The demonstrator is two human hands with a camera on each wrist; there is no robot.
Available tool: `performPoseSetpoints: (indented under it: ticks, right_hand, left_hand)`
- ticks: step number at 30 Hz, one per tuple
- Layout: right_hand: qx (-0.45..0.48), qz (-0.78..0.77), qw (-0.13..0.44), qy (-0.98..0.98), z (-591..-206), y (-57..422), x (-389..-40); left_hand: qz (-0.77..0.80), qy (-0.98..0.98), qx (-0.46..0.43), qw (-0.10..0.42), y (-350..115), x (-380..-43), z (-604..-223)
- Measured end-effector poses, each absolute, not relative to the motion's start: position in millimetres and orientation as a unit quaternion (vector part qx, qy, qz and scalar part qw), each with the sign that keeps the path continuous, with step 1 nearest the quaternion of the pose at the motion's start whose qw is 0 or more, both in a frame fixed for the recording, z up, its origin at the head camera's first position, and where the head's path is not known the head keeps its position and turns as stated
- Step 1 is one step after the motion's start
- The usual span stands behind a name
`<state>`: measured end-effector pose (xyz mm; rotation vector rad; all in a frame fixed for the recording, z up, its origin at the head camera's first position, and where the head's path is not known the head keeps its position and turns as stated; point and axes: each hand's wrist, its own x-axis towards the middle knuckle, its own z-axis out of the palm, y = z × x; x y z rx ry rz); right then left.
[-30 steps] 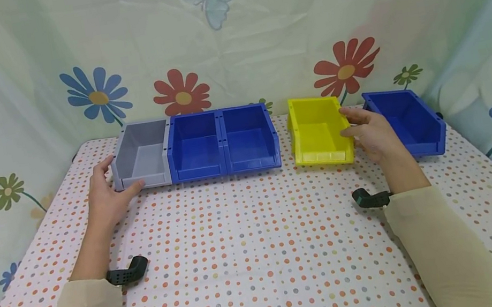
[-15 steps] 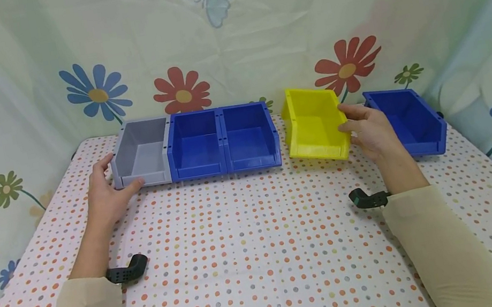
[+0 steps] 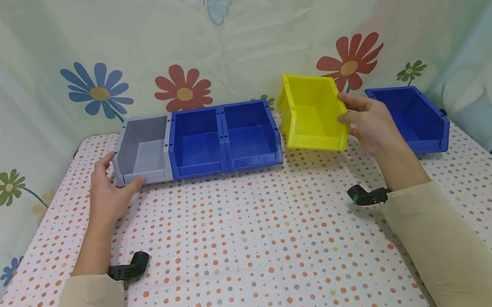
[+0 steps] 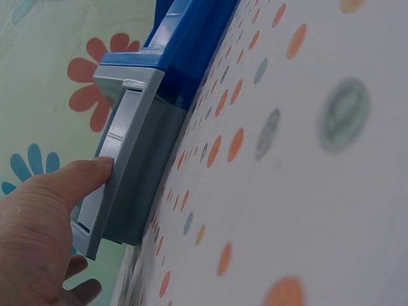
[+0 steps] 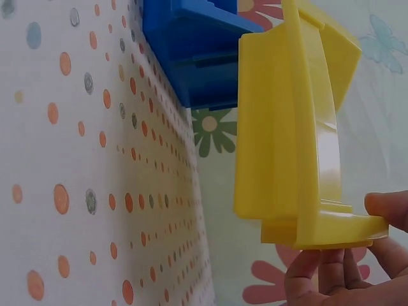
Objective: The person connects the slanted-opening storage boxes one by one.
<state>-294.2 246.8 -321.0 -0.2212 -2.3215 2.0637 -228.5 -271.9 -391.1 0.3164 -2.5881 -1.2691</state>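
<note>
In the head view my left hand (image 3: 108, 197) grips a grey storage bin (image 3: 147, 177), thumb on its front lip and fingers along its left side. The left wrist view shows that thumb pressed on the lip of the grey bin (image 4: 121, 166). My right hand (image 3: 375, 123) pinches the right side wall of a yellow storage bin (image 3: 317, 143), thumb inside and fingers outside. Raised above the table, the yellow bin tilts with its right front corner lowest. A gap shows between the yellow bin (image 5: 271, 134) and the tabletop in the right wrist view.
Two blue bins, a middle one (image 3: 201, 169) and a right one (image 3: 256, 160), stand flush beside the grey bin. Another blue bin (image 3: 426, 145) sits angled at the far right, behind my right hand. A flowered curtain (image 3: 230, 58) hangs behind the dotted tablecloth (image 3: 244, 262).
My right hand has lifted the yellow bin off the table, tilting it and shifting it slightly left. The left hand and the grey bin have stayed in place.
</note>
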Motion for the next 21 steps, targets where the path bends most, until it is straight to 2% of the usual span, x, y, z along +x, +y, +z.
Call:
performPoseSetpoints:
  ticks: [21]
  right_hand:
    - [-0.058,0.653,0.012,-0.755,-323,242,-307]
  left_hand:
    - [-0.431,-0.888,0.108,0.123,-272,-229,-391]
